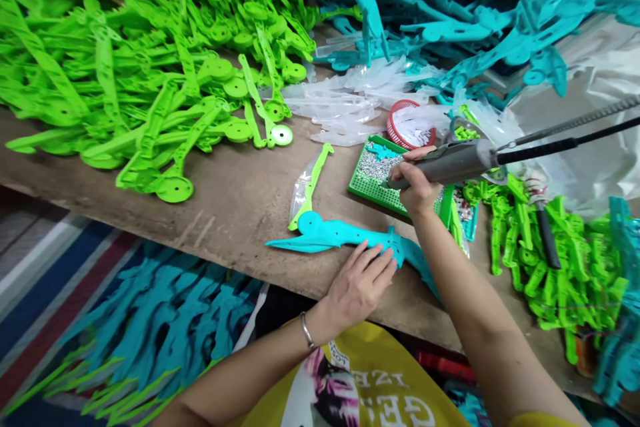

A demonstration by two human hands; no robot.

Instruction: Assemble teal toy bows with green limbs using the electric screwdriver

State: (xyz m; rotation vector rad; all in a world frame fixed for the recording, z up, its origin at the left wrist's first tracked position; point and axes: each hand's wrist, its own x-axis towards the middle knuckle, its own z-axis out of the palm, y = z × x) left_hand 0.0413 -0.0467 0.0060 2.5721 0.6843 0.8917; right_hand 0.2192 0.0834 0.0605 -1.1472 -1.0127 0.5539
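A long teal plastic piece (345, 232), shaped like a toy weapon half, lies on the table. My left hand (357, 283) lies over its middle, fingers stretched out across it and the thumb hidden. My right hand (420, 188) is closed around a grey electric screwdriver (455, 163), held above a green tray (373, 193) of small metal screws. Its tip points left, apart from the teal piece. Touching the piece's left end is a lime green arm (316, 177) with a clear blade (301, 187) alongside.
Lime green parts (165, 107) heap at the left, teal parts (480, 20) at the back right. Clear blades (350, 103) and a red basket (400, 121) sit behind the tray. A black-handled tool (547, 233) lies among green pieces. Assembled teal pieces (185, 320) lie below the table's edge.
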